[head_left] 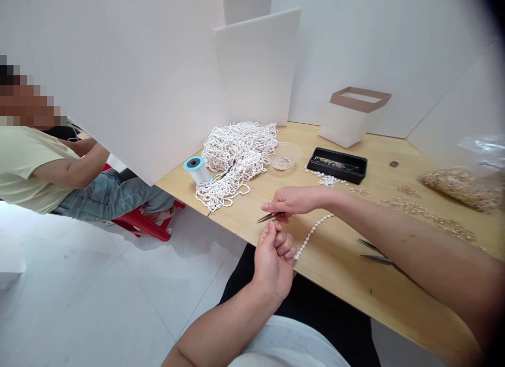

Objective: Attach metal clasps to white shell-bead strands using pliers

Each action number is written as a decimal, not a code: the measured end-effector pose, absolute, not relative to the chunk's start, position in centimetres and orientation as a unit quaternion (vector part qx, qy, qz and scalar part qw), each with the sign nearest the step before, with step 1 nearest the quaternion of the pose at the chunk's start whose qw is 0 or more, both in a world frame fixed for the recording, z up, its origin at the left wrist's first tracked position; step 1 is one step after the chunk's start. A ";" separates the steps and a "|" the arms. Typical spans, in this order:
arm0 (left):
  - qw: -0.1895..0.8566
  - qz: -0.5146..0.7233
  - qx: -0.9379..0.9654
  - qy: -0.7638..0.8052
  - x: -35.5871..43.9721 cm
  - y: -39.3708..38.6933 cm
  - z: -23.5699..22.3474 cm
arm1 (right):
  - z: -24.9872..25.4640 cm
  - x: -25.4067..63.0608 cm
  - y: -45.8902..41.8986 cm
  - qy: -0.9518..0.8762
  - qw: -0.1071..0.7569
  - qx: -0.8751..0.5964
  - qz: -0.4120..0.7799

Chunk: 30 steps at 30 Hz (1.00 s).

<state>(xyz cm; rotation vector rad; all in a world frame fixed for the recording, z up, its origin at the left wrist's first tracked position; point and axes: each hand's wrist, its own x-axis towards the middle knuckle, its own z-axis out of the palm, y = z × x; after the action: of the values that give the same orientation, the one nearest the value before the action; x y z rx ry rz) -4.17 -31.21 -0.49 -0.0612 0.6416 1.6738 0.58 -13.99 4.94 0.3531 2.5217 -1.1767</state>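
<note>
I have both hands close together over the near edge of the desk [335,251]. My right hand [290,201] is closed around a small pointed metal tool [268,217], its tip aimed to the left; whether it is scissors or something else, I cannot tell. Just below it, my left hand [276,246] is curled almost into a fist, thumb pressed against the index finger. A string of white beads [309,235] comes out from under its bent fingers and lies along the desk up to my right forearm, which hides the rest. What sits right at the left fingertips is too small for me to make out.

Under that forearm I see a second metal tool [376,259], partly covered, its two points spread apart. Beyond the hands lies a heap of white bead strings [236,146], with a spool [200,175] beside it and a clear dish [290,150] holding gold-coloured bits on the other side. Next comes a black tray [357,169] with small pieces inside and loose white beads [329,180] along its front. Farther right, I have scattered gold pieces [430,218] and a clear bag [461,188] of similar colour. A white box [345,126] stands behind the tray. At far left, a co-worker [27,167] sits on a red stool [145,229].
</note>
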 end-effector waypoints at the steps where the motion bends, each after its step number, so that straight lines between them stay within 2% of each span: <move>1: 0.622 0.730 -0.024 0.281 -4.2 -31.1 -0.5 | 4.9 0.4 -14.1 0.889 0.158 0.122 -0.411; 6: 0.627 0.725 0.005 0.284 -4.5 -30.8 -0.6 | 4.3 0.5 -13.9 0.910 0.095 0.158 -0.371; 11: 0.683 0.665 0.130 0.271 -6.6 -28.3 0.2 | 3.6 4.7 -13.1 0.898 -0.004 0.366 -0.244; 19: 0.737 0.583 0.224 0.258 -9.9 -21.3 3.7 | -1.4 16.5 -17.5 0.802 0.006 0.589 -0.097; 23: 0.743 0.552 0.267 0.268 -9.5 -18.5 4.9 | -3.8 19.0 -19.5 0.811 -0.017 0.581 -0.063; 27: 0.734 0.550 0.293 0.270 -9.2 -16.0 5.4 | -2.1 18.5 -20.2 0.830 -0.043 0.555 -0.026; 29: 0.720 0.560 0.315 0.261 -9.1 -14.9 5.6 | 0.1 17.2 -21.1 0.832 -0.083 0.542 -0.082; 30: 0.711 0.564 0.330 0.261 -9.1 -14.4 5.8 | 1.3 16.5 -22.0 0.833 -0.124 0.513 -0.163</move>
<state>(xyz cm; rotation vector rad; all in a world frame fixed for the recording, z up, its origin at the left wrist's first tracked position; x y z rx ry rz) -9.11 -14.44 5.80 0.7311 0.5790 1.2505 16.46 -22.01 1.30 1.7544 2.8471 -0.5579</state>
